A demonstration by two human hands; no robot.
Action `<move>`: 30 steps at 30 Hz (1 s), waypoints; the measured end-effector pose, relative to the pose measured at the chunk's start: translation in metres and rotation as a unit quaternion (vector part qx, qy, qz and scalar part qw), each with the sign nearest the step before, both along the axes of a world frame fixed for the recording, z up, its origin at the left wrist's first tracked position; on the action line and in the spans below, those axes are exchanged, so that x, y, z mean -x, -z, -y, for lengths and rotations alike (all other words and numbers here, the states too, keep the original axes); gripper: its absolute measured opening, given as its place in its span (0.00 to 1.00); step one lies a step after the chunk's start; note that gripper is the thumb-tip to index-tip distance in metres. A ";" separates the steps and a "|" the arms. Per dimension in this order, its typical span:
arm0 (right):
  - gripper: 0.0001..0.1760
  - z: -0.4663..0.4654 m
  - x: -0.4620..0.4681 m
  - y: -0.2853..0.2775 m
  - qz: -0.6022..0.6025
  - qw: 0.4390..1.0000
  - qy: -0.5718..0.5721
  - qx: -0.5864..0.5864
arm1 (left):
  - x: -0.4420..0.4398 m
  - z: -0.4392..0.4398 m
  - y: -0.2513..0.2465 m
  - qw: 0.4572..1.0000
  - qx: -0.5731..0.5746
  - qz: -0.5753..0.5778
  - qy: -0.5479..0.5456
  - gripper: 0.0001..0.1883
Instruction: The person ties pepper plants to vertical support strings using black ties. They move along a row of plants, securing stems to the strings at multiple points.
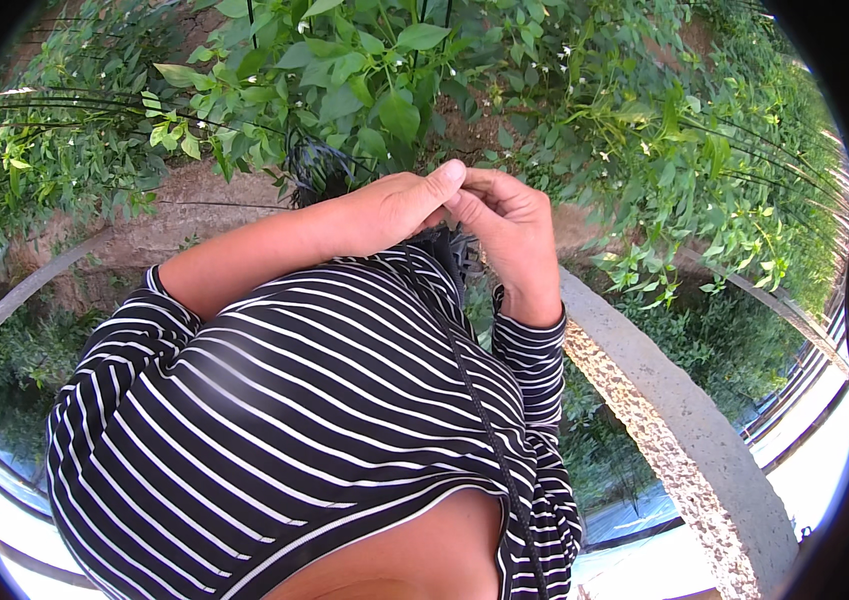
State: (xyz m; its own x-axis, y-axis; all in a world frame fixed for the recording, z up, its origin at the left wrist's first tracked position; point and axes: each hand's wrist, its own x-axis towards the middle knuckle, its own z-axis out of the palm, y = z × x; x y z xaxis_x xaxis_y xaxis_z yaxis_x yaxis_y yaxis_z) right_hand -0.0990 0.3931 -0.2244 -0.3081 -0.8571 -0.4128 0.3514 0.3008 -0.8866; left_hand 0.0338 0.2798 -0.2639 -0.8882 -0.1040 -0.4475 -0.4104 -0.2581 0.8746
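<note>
In front of my waist both hands meet at the fingertips. My left hand (413, 199) reaches in from the left with its thumb laid over curled fingers. My right hand (518, 221) is bent at the wrist, its thumb and forefinger pinched against the left thumb tip. Whether anything small lies between the fingers is hidden. Just beyond the left wrist is a bundle of dark thin strands (319, 161). Leafy plants with small white flowers, apparently pepper plants (387, 97), grow right before the hands.
A concrete post (664, 390) with a rough side rises close by my right arm. Thin dark lines (71, 105) run through the plant rows at left. Brown soil (206, 195) shows between the rows. A black cord (480, 405) hangs down my striped shirt (304, 390).
</note>
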 end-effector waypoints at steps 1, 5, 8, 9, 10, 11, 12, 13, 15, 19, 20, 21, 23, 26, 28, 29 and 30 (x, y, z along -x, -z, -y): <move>0.10 -0.001 0.000 0.003 -0.015 1.000 0.010 -0.004 | 0.000 0.000 0.000 1.000 0.002 0.000 0.002 0.43; 0.07 -0.001 0.000 0.013 -0.021 0.998 0.049 -0.016 | -0.001 0.003 -0.004 1.000 -0.025 0.005 -0.016 0.45; 0.06 -0.001 0.001 0.015 0.001 0.997 0.078 -0.020 | 0.001 0.005 -0.006 0.996 -0.075 0.020 -0.031 0.45; 0.06 -0.001 0.002 0.017 0.008 0.996 0.084 -0.021 | 0.002 0.007 -0.006 0.996 -0.088 0.014 -0.032 0.45; 0.06 0.000 0.002 0.016 -0.005 0.997 0.074 -0.017 | 0.002 0.009 -0.006 0.994 -0.101 0.007 -0.034 0.46; 0.06 0.001 0.003 0.015 -0.017 0.998 0.064 -0.014 | 0.002 0.011 -0.007 0.993 -0.113 0.001 -0.035 0.46; 0.07 0.001 0.002 0.014 -0.029 0.998 0.054 -0.012 | 0.002 0.011 -0.007 0.994 -0.103 0.014 -0.041 0.46; 0.07 0.002 -0.001 0.012 -0.033 0.998 0.045 0.002 | 0.002 0.011 -0.007 0.994 -0.092 0.028 -0.046 0.46; 0.09 0.006 -0.009 0.006 -0.041 0.998 0.028 0.030 | 0.002 0.012 -0.006 0.995 -0.079 0.034 -0.045 0.46; 0.09 0.012 -0.009 0.003 -0.174 0.984 -0.050 0.008 | 0.002 0.013 -0.010 0.997 -0.068 0.017 -0.027 0.47; 0.09 0.013 -0.010 0.003 -0.174 0.984 -0.044 0.014 | 0.002 0.013 -0.012 0.997 -0.064 0.017 -0.024 0.46; 0.08 0.014 -0.012 0.002 -0.175 0.984 -0.039 0.020 | 0.002 0.013 -0.009 0.997 -0.075 0.018 -0.025 0.47; 0.07 0.014 -0.013 0.003 -0.161 0.986 -0.020 0.026 | 0.002 0.013 0.000 0.995 -0.097 0.020 -0.026 0.48; 0.05 0.012 -0.010 0.008 -0.104 0.994 0.034 0.019 | 0.003 0.010 -0.001 0.985 -0.170 0.005 -0.042 0.50; 0.05 0.014 -0.001 0.006 -0.051 0.996 0.077 0.002 | 0.005 0.012 -0.011 0.969 -0.237 -0.008 -0.068 0.51; 0.05 0.014 0.002 0.006 -0.029 0.995 0.091 0.008 | 0.006 0.013 -0.015 0.959 -0.270 -0.015 -0.080 0.52; 0.05 0.015 0.005 0.005 -0.009 0.994 0.106 0.014 | 0.005 0.020 -0.009 0.946 -0.313 -0.040 -0.066 0.47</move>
